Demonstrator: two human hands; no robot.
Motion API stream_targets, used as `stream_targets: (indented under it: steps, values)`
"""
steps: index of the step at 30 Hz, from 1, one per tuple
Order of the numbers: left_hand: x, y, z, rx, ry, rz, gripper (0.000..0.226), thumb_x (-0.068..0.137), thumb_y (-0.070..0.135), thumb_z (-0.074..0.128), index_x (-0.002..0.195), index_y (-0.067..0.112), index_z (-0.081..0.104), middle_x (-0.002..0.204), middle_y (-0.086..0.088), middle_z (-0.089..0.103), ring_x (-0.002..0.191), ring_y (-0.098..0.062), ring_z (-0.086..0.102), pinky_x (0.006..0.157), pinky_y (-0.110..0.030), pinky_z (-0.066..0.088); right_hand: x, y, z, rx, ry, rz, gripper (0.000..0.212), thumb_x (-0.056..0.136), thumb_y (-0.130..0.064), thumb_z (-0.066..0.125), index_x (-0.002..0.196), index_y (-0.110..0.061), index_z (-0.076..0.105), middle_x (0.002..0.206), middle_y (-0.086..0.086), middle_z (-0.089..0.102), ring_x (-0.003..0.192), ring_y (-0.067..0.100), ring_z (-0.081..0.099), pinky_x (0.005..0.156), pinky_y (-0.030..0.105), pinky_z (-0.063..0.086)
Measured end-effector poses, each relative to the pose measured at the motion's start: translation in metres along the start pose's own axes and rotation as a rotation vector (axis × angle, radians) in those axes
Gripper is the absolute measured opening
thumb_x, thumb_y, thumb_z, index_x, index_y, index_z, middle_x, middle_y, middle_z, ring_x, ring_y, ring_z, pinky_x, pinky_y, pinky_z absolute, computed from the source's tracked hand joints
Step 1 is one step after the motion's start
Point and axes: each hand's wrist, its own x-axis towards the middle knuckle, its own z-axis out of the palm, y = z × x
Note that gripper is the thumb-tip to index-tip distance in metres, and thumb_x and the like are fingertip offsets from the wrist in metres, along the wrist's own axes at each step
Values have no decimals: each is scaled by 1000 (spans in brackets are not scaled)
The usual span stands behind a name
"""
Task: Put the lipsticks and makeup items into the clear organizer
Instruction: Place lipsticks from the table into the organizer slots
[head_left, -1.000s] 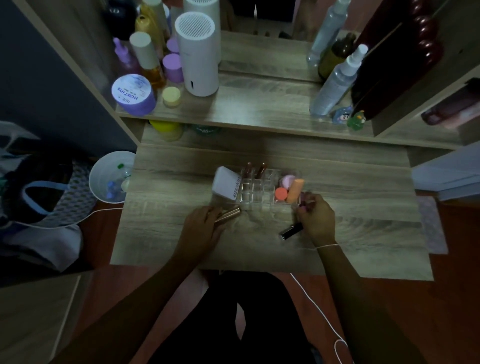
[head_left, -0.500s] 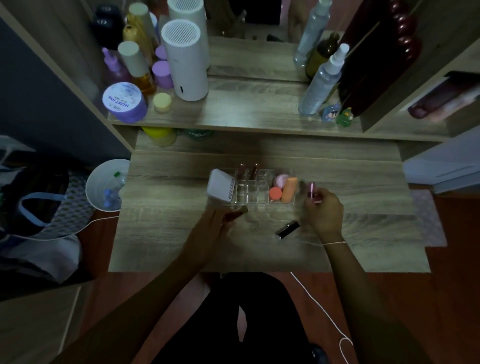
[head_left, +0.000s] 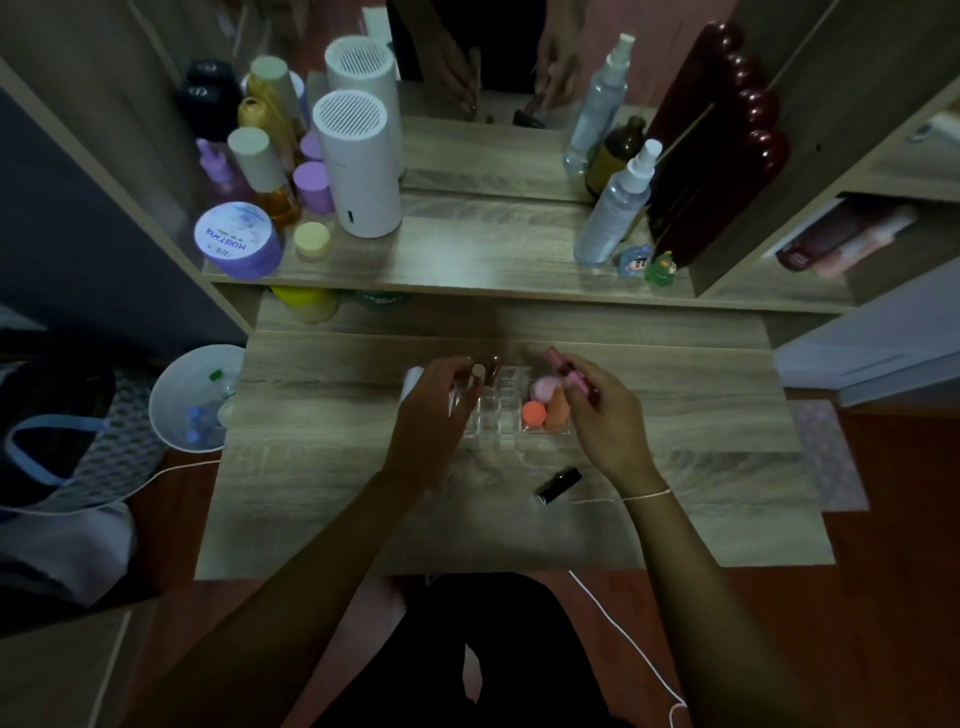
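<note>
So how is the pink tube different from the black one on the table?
The pink tube is held up in the right hand above the clear organizer; the black tube lies flat on the table, untouched. One is light pink, the other dark. Both are slim tubes outside the organizer.

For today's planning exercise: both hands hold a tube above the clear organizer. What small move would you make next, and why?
Probably lower the left hand so its gold-capped lipstick drops upright into an empty cell of the clear organizer. It already hangs over the grid, next to the tubes standing at the back. The right hand with its pink tube can follow; the black lipstick waits on the desk.
</note>
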Motion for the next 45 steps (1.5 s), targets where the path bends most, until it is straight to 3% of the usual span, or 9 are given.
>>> stream_targets:
  steps: [5, 8, 13, 17, 21, 29, 36, 40, 45]
  values:
    - [3, 2, 0, 14, 12, 17, 25, 88, 20, 64, 108, 5, 61, 102, -13, 66, 91, -25, 59, 76, -36, 51, 7, -1, 6, -5, 101, 19, 16, 82, -15, 71, 96, -19, 65, 79, -16, 60, 68, -4, 58, 61, 0, 41]
    - [3, 3, 2, 31, 8, 1, 26, 88, 21, 64, 107, 4, 61, 101, -14, 65, 91, -25, 58, 75, -33, 50, 11, -2, 10, -32, 99, -5, 16, 79, -16, 75, 92, -18, 66, 78, -15, 61, 69, -14, 57, 62, -2, 39]
    - [3, 6, 3, 23, 28, 0, 25, 88, 22, 63, 105, 3, 61, 98, -15, 64, 88, -24, 58, 72, -33, 51, 19, -2, 16, -86, 61, -37, 19, 78, -21, 75, 96, -16, 69, 90, -5, 69, 74, 1, 58, 67, 3, 40]
    - [4, 6, 3, 41, 42, 6, 22, 85, 16, 68, 102, 4, 62, 95, -14, 64, 85, -24, 59, 69, -33, 52, 25, -3, 20, -115, 32, -50, 20, 79, -17, 74, 98, -15, 69, 93, 3, 72, 82, 14, 63, 76, 29, 54]
    - [5, 7, 4, 62, 59, 30, 19, 81, 8, 71, 98, 3, 63, 89, -13, 66, 82, -7, 50, 71, -8, 37, 30, -2, 23, -134, 12, -50, 20, 78, -12, 73, 98, -14, 70, 92, 6, 71, 83, 19, 64, 79, 40, 55]
    - [3, 9, 4, 44, 48, 7, 17, 82, 6, 71, 96, 0, 64, 90, -16, 65, 78, -9, 50, 68, -17, 41, 38, -3, 25, -228, 4, -80, 18, 79, -17, 72, 97, -15, 68, 89, 4, 70, 77, 12, 57, 72, 28, 47]
    - [2, 1, 6, 27, 31, -16, 18, 84, 12, 70, 98, 6, 62, 94, -13, 62, 80, -11, 54, 67, -19, 44, 39, -9, 31, -219, -12, -115, 17, 82, -21, 70, 97, -14, 68, 92, 4, 69, 83, 16, 61, 78, 34, 52]
    - [-1, -8, 4, -10, -1, -38, 14, 89, 25, 63, 99, 17, 58, 97, -6, 53, 79, -8, 53, 64, -5, 45, 41, -16, 33, -198, -16, -128, 11, 89, -26, 64, 94, -16, 61, 89, 5, 66, 82, 18, 60, 77, 34, 51]
    - [-2, -11, 4, 51, -33, -6, 8, 87, 12, 66, 94, 11, 61, 91, 0, 54, 74, 2, 50, 61, -5, 41, 48, -21, 28, -148, -20, -125, 11, 95, -24, 54, 96, -14, 52, 81, 3, 64, 67, 14, 59, 65, 30, 47]
